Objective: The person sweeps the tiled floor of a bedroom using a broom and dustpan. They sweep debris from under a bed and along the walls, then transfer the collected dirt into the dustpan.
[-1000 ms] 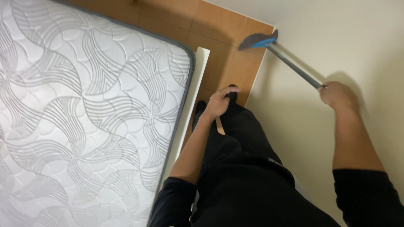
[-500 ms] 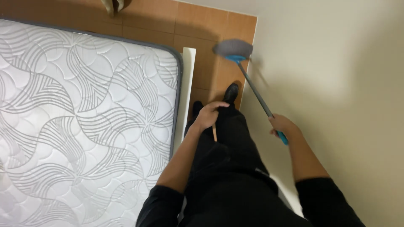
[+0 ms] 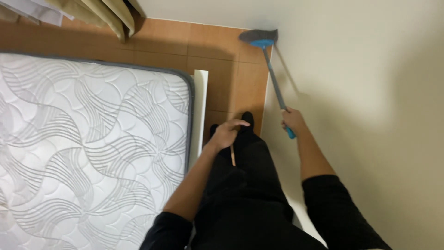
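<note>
The sweeping looks to be at its far reach: the right hand (image 3: 292,121) is wrapped tight round the handle of the broom (image 3: 273,78), whose grey head sits on the brown floor (image 3: 217,69) in the corner against the wall (image 3: 360,69). The next stroke likely calls for drawing the head back along the wall's foot. The left hand (image 3: 226,133), beside the mattress (image 3: 92,139), pinches a thin wooden stick (image 3: 232,155) with curled fingers.

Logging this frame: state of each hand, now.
Left hand: closed on a thin wooden stick.
Right hand: closed on the broom handle.
</note>
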